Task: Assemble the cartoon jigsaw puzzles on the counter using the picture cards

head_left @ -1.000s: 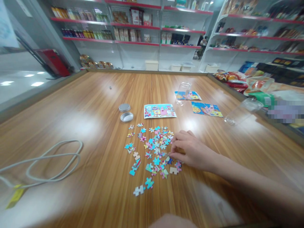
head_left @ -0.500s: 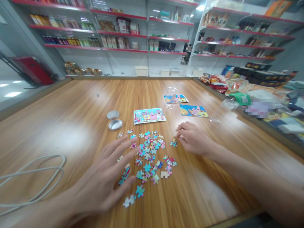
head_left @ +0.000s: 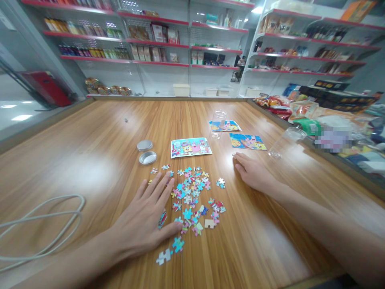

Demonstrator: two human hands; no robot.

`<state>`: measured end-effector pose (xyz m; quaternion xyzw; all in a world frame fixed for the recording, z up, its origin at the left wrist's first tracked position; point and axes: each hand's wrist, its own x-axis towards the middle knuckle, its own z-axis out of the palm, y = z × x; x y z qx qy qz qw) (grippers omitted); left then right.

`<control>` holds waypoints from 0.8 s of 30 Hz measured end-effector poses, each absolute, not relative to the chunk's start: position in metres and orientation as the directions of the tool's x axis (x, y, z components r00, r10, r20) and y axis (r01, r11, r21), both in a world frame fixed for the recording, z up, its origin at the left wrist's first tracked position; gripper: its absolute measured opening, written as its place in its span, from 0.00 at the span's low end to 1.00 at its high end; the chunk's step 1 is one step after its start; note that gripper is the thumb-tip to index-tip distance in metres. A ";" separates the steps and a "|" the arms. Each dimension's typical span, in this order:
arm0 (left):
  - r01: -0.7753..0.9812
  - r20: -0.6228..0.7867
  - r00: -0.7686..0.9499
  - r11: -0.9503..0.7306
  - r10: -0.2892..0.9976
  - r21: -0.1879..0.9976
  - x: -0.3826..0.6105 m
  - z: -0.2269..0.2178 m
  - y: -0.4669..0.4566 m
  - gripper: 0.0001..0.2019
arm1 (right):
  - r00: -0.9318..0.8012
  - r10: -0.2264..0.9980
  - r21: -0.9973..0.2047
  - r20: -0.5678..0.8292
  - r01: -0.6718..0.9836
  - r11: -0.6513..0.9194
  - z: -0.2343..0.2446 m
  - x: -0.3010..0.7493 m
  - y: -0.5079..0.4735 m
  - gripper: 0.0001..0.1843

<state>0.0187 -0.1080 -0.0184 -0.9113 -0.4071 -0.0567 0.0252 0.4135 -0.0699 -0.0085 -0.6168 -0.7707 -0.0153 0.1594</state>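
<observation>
Several small colourful jigsaw pieces (head_left: 192, 192) lie scattered on the wooden table (head_left: 90, 160). My left hand (head_left: 147, 216) lies flat and open on the left edge of the pile, its fingers spread over some pieces. My right hand (head_left: 252, 172) rests flat on the table to the right of the pile, fingers stretched out; its fingertips touch a tiny piece (head_left: 234, 155). One pair of joined pieces (head_left: 221, 182) sits apart between the pile and my right hand. A cartoon reference picture (head_left: 191, 147) lies just beyond the pile.
Two round metal lids (head_left: 146, 151) sit left of the picture. Two more cartoon pictures (head_left: 247, 141) and clear plastic jars, one upright (head_left: 218, 123) and one tipped (head_left: 284, 142), lie at the right. A grey cable (head_left: 39, 224) loops at the left. Snack bags crowd the right edge.
My left hand came into view and has settled flat on the pile's left side. My right hand has moved away from the pile to the right and flattened out.
</observation>
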 end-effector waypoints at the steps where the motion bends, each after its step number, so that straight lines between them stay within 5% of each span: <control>1: 0.745 0.124 0.661 -0.667 0.740 0.004 0.019 -0.018 -0.108 0.53 | -0.209 0.938 -0.176 0.275 0.949 0.263 -0.010 0.409 -0.071 0.24; 14: 0.706 0.028 0.704 -0.703 0.710 0.091 0.021 -0.008 -0.110 0.51 | -0.222 0.923 -0.363 0.315 0.870 0.333 0.008 0.382 -0.065 0.05; 24: 0.516 -0.048 0.852 -0.820 0.522 0.248 0.025 0.011 -0.110 0.44 | -0.390 0.853 -0.372 0.346 0.778 0.506 0.007 0.360 -0.089 0.09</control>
